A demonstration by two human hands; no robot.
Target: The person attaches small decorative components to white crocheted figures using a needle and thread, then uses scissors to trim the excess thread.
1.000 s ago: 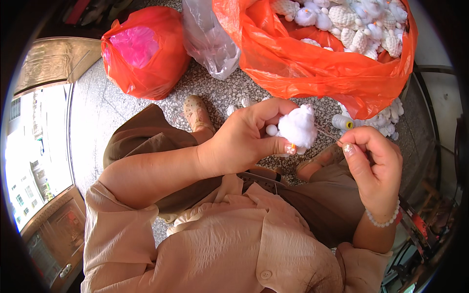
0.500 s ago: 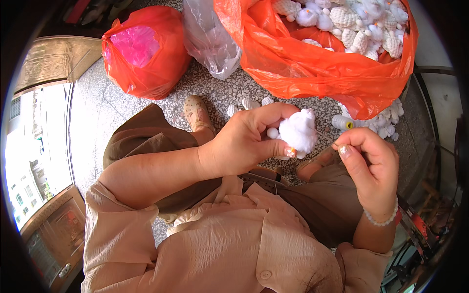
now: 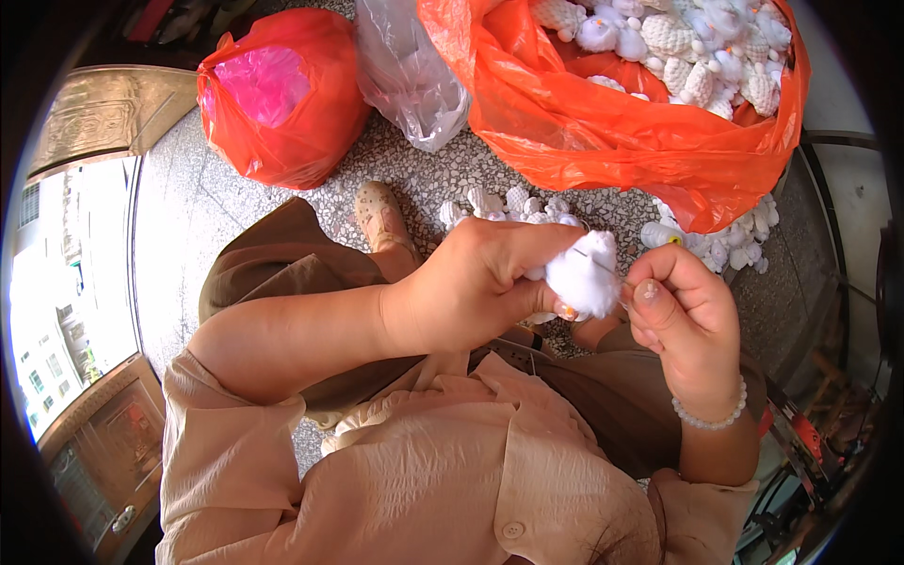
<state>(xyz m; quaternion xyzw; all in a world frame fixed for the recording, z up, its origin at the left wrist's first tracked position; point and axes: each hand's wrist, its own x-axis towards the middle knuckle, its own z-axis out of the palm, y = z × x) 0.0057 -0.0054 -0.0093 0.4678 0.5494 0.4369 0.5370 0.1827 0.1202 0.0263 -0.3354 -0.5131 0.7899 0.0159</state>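
My left hand grips a small white fluffy toy between thumb and fingers, over my lap. My right hand sits right beside the toy, fingers pinched together against its right side; whatever it pinches is too thin to make out, perhaps a needle or thread. A bead bracelet circles my right wrist. Both hands hover above brown trousers and a beige shirt.
A large orange plastic bag full of white plush toys lies ahead. A smaller tied orange bag and a clear plastic bag sit at upper left. Loose white toys lie on the speckled floor.
My right hand has moved left and closed in against the toy. My left hand has turned the toy slightly and lowered it a little.
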